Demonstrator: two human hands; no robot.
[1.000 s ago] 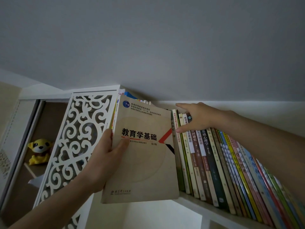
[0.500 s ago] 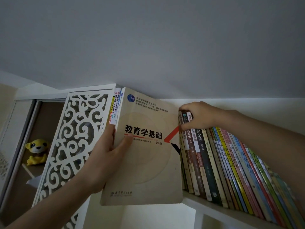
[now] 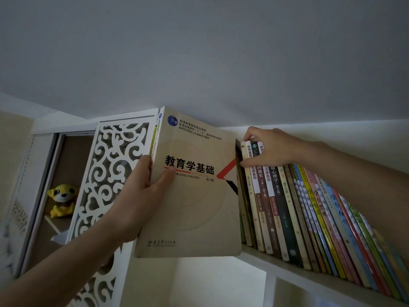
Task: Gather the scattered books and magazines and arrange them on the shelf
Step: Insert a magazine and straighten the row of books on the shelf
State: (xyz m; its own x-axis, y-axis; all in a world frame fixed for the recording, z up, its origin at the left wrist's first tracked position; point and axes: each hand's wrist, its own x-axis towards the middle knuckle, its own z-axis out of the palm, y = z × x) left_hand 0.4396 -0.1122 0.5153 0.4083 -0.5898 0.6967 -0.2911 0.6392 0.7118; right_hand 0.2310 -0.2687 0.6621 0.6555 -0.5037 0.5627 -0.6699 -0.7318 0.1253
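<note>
My left hand (image 3: 141, 196) grips a stack of books by its spine edge, thumb across the front cover. The front one is a beige textbook (image 3: 194, 209) with black Chinese title, held upright at the left end of the white shelf (image 3: 309, 278). A row of upright books (image 3: 309, 218) with coloured spines fills the shelf to the right, leaning slightly. My right hand (image 3: 270, 149) curls over the tops of the leftmost books in that row, thumb on their spines, fingers behind. A narrow dark gap shows between the beige textbook and the row.
A white carved lattice panel (image 3: 106, 178) stands left of the held books. Behind it is a cabinet niche holding a yellow plush toy (image 3: 62, 200). The pale ceiling (image 3: 199, 52) lies close above the shelf. An open compartment (image 3: 221, 284) lies below the shelf.
The held stack has risen and shifted right toward the row. My right hand went from flat on the book tops to curled around the leftmost books.
</note>
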